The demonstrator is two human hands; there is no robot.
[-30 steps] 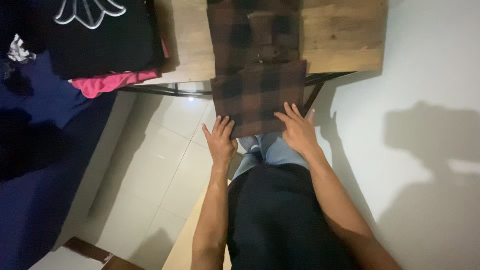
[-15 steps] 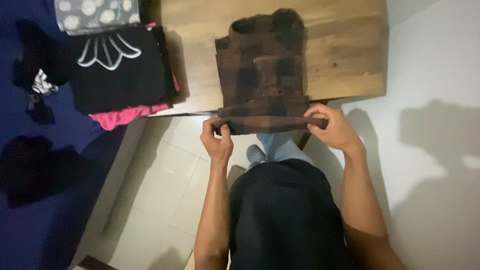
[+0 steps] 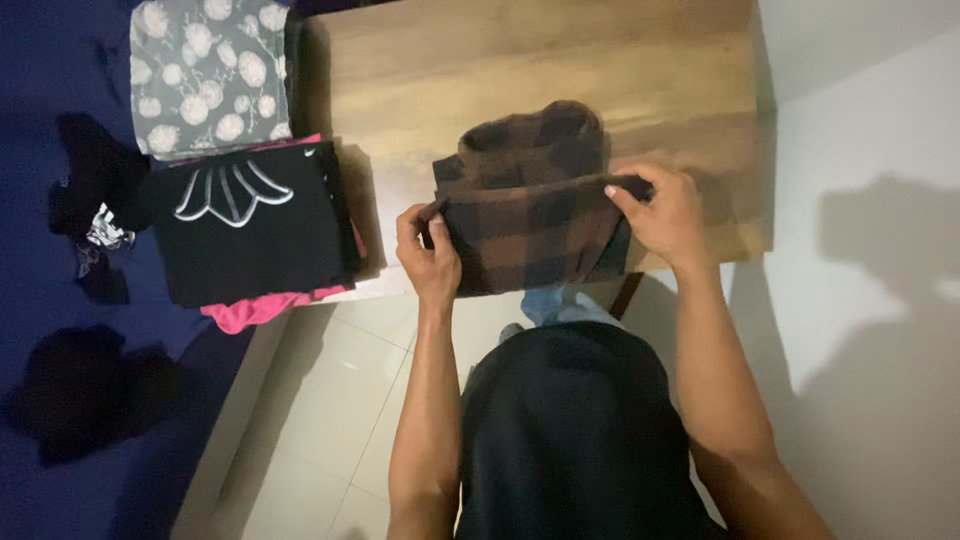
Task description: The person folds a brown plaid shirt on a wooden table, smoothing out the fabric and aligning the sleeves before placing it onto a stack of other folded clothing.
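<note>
Two hands work at a wooden tabletop (image 3: 660,90) that stands over a pale tiled floor (image 3: 320,400), with a plain white wall (image 3: 860,150) on the right and a dark blue bed (image 3: 50,60) along the left. The light is dim, and the person's shadow falls on the wall.

A brown plaid garment (image 3: 525,225) lies at the near edge of the tabletop, partly folded, its far end bunched into a rounded hump. The left hand (image 3: 430,255) has its grip clamped on the left corner of the top fold, thumb over the cloth and fingers curled beneath. The right hand (image 3: 665,215) pinches the right corner of the same fold, its grip likewise closed on the cloth. The fold stretches taut between the two grips, and the rest of the garment lies just beyond and below them.

Left of the left grip, well apart from it, sits a black printed shirt (image 3: 250,225) on top of a pink garment (image 3: 255,305), and beyond these a grey floral cloth (image 3: 205,75).

Half a second ago the fold hung off the near edge, held low in front of the person's legs; now both hands have carried it up and onto the tabletop, and the view has shifted further over the surface.
</note>
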